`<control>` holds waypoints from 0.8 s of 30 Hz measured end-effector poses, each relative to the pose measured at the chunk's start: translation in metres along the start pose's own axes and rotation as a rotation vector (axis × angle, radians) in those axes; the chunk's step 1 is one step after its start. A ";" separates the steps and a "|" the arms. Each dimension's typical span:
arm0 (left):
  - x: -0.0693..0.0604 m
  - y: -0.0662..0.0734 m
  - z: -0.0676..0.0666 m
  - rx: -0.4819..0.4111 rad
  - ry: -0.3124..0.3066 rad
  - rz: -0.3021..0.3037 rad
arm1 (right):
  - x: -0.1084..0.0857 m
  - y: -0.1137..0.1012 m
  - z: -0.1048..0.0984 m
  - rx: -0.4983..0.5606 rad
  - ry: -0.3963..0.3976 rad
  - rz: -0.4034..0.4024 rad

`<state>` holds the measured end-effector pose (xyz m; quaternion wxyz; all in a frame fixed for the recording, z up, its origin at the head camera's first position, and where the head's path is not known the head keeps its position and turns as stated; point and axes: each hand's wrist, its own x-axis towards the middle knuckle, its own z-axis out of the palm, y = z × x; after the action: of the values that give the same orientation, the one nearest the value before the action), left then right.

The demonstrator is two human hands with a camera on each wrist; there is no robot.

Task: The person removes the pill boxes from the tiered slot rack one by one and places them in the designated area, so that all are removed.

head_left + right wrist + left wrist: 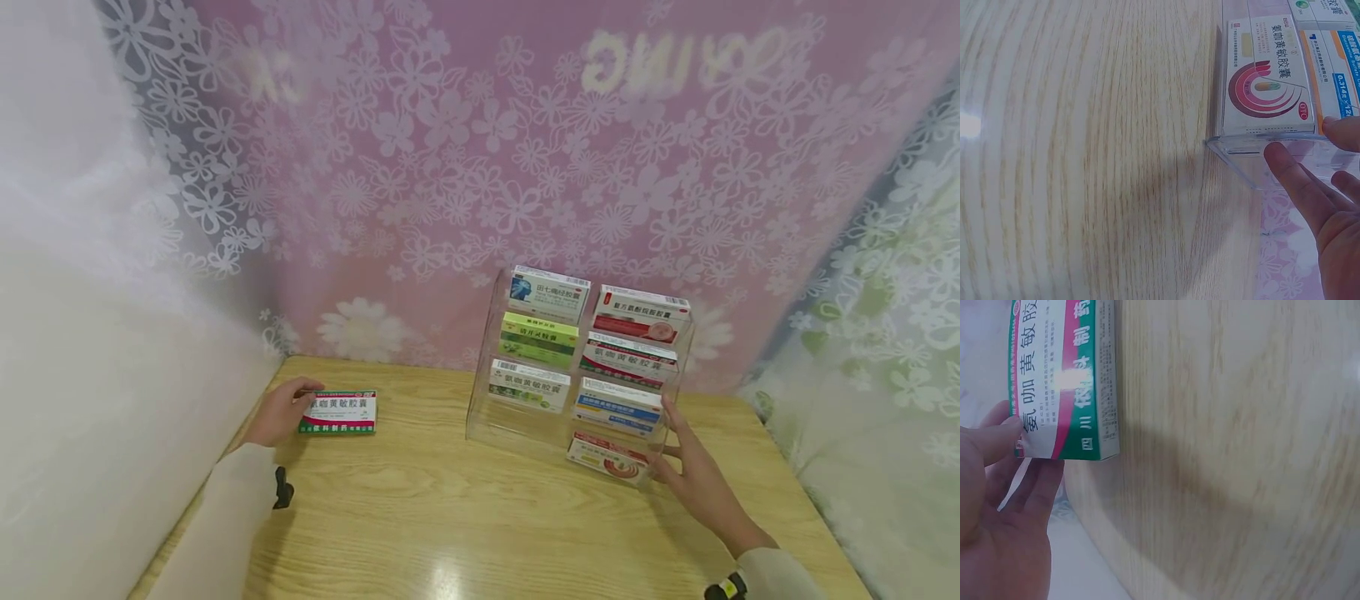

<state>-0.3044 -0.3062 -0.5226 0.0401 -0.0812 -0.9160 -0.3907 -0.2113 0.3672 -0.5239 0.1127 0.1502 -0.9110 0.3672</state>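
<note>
In the head view, my left hand [279, 412] pinches the left end of a white, green and red medicine box [339, 413]. The left wrist view shows the thumb [999, 439] on the box's printed face and fingers behind; whether the box touches the table, I cannot tell. A clear plastic display rack [517, 425] with tilted tiers stands to the right, bearing several medicine boxes in two columns. My right hand [701, 479] holds the rack's right side, beside the blue-and-white box [618, 408] and the lowest red-and-white box [1266, 81]. Part of that grip is hidden.
The wooden table [420, 508] runs under both hands. Behind it hangs a pink curtain [450, 208] with white flowers, close to the rack. Pale fabric walls [135, 333] bound the left and right sides.
</note>
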 end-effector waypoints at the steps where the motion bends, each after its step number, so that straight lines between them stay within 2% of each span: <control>1: 0.000 -0.001 0.001 -0.015 -0.001 -0.010 | 0.000 0.000 0.000 0.004 -0.005 0.004; 6: -0.006 -0.008 0.005 -0.018 -0.020 -0.032 | 0.001 -0.001 0.002 0.041 -0.017 0.014; 10: -0.014 -0.013 0.011 0.095 -0.051 0.007 | 0.001 -0.001 0.002 0.038 -0.010 0.003; 13: -0.019 -0.015 0.015 0.189 -0.070 0.067 | 0.000 -0.002 0.001 0.017 0.007 -0.006; 18: -0.025 -0.014 0.019 0.206 -0.055 0.132 | 0.000 -0.001 -0.001 0.031 0.006 0.005; 24: -0.022 -0.019 0.020 0.192 -0.042 0.142 | 0.000 0.001 0.001 0.060 -0.011 0.011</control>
<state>-0.2865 -0.3074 -0.5529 0.0561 -0.1501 -0.9418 -0.2955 -0.2119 0.3670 -0.5256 0.1010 0.1507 -0.9011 0.3939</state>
